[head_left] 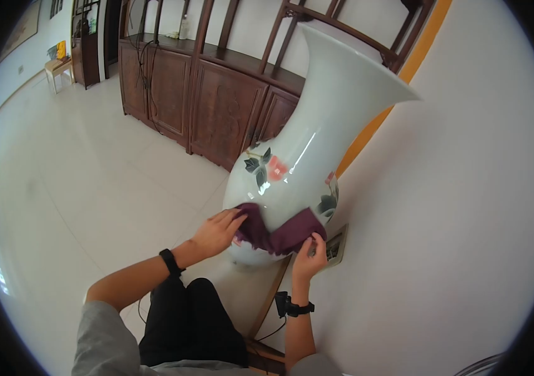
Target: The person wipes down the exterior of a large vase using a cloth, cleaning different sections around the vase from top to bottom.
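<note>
A tall white porcelain vase (317, 125) with a flared mouth and painted pink flowers fills the middle of the view, appearing tilted. Across the lower part of its belly lies a dark purple cloth (295, 232). My left hand (217, 232) presses the cloth's left end against the vase, fingers closed over it. At the other end, my right hand (309, 255) pinches the cloth's right corner beside the wall. The middle of the cloth sags between the two hands.
A carved dark wooden cabinet (226, 94) with open shelves stands behind the vase. The white wall (455, 207) is close on the right, with a framed wall plate (337, 245) low behind my right hand. A small stool (58, 66) stands far left on the tiled floor (79, 175).
</note>
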A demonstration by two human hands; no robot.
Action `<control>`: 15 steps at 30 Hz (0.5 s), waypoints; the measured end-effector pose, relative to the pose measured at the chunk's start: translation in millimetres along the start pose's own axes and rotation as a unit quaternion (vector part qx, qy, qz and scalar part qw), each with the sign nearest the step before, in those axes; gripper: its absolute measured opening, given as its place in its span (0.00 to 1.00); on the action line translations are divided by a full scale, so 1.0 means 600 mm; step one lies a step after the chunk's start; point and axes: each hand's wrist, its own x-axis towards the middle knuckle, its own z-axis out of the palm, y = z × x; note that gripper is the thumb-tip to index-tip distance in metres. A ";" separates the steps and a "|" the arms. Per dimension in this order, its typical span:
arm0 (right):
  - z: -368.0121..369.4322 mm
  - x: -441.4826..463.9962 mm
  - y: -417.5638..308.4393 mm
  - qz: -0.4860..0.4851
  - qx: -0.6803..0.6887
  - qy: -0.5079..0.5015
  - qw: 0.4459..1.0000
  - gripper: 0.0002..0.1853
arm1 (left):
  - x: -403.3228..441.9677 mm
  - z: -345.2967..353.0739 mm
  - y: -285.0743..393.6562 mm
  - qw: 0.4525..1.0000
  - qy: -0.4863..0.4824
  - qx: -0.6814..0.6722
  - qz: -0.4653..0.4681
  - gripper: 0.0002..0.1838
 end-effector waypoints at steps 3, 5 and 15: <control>-0.019 0.024 -0.010 0.083 0.141 0.005 0.986 0.08 | 0.016 -0.063 -0.006 0.999 0.024 -0.034 -0.027 0.16; -0.033 0.049 -0.030 0.132 0.208 -0.002 0.969 0.07 | 0.029 -0.089 -0.011 0.997 0.020 -0.049 -0.061 0.14; -0.007 0.293 -0.076 0.044 0.239 0.013 0.970 0.12 | 0.253 -0.185 -0.006 0.959 0.228 -0.147 -0.088 0.17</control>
